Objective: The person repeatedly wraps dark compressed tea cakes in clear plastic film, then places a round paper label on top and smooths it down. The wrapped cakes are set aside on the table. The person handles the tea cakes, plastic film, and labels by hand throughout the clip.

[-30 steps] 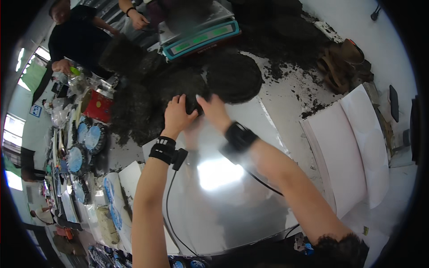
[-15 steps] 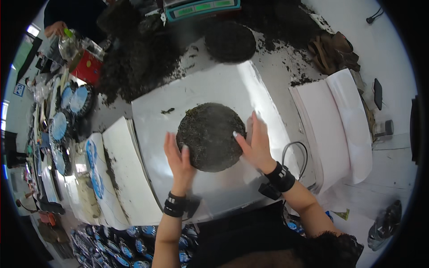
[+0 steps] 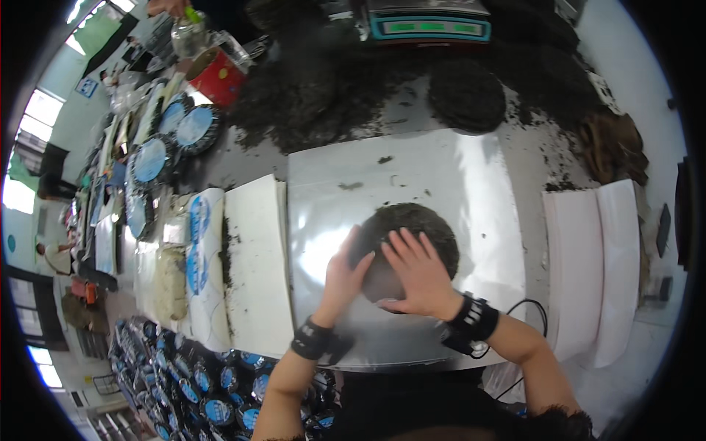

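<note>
At the lower centre of the frame, the bare right hand (image 3: pixel 421 279), its fingers spread wide and pointing up and left, lies over the flat round disc of dark, fibrous, pressed material (image 3: pixel 408 215). The bare left hand (image 3: pixel 343 279) curves along the disc's left edge, thumb apart from fingers and reaching in over the rim. Neither hand is closed around it; how hard they press, I cannot tell. The disc is round, with no long axis; it lies flat beneath the right hand and directly right of the left, its far rim showing beyond the fingertips. So the right hand covers more of it, the left only its side.

Under the disc is a shiny silver metal sheet (image 3: pixel 471 331), on the grey counter (image 3: pixel 535 235). Farther off, at upper right of centre, sits a second dark round disc (image 3: pixel 466 97), just below a teal-edged digital scale (image 3: pixel 430 29).
</note>
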The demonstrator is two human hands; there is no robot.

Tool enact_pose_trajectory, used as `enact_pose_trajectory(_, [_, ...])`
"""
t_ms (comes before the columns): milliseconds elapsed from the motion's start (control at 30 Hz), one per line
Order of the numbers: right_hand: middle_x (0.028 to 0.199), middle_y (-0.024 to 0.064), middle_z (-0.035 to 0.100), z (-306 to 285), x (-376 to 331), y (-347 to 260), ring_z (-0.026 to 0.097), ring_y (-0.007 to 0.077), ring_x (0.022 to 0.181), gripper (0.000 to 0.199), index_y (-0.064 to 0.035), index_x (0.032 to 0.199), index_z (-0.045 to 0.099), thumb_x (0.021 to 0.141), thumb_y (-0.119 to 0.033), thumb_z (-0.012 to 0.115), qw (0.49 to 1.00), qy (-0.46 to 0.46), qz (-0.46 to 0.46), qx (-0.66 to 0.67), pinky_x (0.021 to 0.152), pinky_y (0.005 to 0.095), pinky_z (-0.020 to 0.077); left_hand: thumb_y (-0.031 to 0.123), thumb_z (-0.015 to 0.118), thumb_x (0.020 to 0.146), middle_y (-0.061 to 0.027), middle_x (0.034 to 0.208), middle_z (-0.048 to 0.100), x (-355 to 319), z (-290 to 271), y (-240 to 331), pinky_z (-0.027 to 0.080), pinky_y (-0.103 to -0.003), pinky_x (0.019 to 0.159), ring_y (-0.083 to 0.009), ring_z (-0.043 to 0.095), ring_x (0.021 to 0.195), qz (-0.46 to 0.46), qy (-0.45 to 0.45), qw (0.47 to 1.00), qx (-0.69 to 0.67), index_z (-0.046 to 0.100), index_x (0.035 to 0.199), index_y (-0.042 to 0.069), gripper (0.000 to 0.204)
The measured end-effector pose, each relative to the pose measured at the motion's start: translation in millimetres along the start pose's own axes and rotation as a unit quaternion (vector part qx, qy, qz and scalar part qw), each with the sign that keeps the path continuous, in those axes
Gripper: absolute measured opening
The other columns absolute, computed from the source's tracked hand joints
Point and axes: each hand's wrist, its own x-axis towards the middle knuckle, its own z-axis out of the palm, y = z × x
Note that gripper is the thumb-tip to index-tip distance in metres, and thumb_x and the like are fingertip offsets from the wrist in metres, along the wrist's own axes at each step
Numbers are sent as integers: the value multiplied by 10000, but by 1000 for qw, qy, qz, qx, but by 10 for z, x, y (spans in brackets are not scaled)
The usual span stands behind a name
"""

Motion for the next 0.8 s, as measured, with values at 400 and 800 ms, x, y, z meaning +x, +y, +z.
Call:
enact_pose_trajectory(400, [1635, 237, 376, 221, -43, 2, 283, 399, 1557, 1038, 8, 1553, 436, 818, -652, 753, 995, 60, 30, -70, 1277, 572, 180, 138, 800, 831, -33, 946, 699, -1063, -1178, -671, 499, -386, 931, -271, 636, 996, 258, -338, 886, 187, 747, 879, 114, 75])
enact_pose_trajectory(800, [1638, 246, 367, 238, -15, -18, 287, 390, 1561, 980, 40, 1571, 381, 809, -408, 805, 996, 41, 59, -45, 1290, 558, 155, 427, 938, 689, -306, 1560, 387, -792, -196, 276, 298, -531, 1248, -470, 348, 1493, 237, -76, 929, 274, 389, 1503, -117, 1123])
